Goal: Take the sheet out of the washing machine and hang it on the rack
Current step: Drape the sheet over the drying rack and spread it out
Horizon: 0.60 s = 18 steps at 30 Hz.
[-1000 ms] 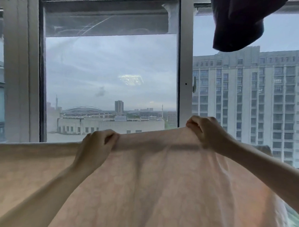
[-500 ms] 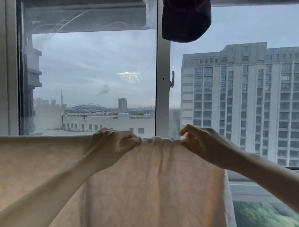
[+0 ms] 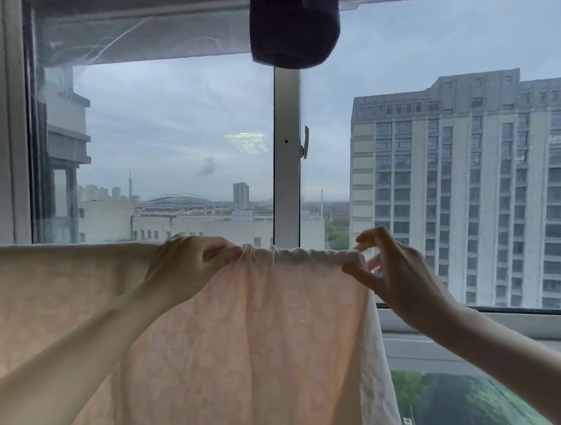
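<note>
Since bunching tighter, sheet [image 3: 235,323] edge — right hand [image 3: 395,275] loosened.

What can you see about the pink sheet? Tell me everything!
The sheet is pale pink with a faint blotchy pattern, thin enough for daylight to glow through. It hangs down in soft folds in front of the window, draped over something its top edge hides. That edge is flat on the left and bunched into small gathers in the middle. The left hand grips the edge where the gathers begin; the right hand touches its right end with the thumb, the other fingers lifted. Its bottom is out of view.
</note>
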Available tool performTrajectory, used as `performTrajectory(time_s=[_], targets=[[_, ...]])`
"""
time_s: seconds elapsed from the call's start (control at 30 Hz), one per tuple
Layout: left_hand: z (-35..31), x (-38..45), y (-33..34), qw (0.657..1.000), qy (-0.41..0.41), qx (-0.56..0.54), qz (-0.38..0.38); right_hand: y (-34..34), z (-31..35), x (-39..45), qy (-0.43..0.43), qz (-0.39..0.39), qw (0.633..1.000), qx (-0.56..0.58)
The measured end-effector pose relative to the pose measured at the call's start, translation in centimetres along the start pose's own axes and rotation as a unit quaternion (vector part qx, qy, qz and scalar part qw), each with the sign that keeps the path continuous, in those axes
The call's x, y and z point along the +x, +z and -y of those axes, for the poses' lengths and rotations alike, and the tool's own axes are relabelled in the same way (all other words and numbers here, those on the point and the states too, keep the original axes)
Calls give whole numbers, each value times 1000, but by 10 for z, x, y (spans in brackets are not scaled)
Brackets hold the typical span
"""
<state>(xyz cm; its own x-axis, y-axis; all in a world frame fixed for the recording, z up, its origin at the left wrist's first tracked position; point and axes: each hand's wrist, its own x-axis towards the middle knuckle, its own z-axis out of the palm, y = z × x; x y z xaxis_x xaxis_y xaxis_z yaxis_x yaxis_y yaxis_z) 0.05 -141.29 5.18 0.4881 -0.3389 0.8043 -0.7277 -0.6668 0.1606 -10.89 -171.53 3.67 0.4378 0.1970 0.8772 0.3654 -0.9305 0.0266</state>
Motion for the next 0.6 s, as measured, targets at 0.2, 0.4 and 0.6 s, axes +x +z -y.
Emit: performTrajectory(time_s=[0.2,0.4,0.6], targets=[[8,5,1,999,-25,20,19,3,-5,-4,15,14,1000,21],[10,6,0,998,-45,18,30,-16,-27,18,117,-47,991,50],[13,7,6,998,-44,29,24,-8,-60,4,200,134,971,-4]])
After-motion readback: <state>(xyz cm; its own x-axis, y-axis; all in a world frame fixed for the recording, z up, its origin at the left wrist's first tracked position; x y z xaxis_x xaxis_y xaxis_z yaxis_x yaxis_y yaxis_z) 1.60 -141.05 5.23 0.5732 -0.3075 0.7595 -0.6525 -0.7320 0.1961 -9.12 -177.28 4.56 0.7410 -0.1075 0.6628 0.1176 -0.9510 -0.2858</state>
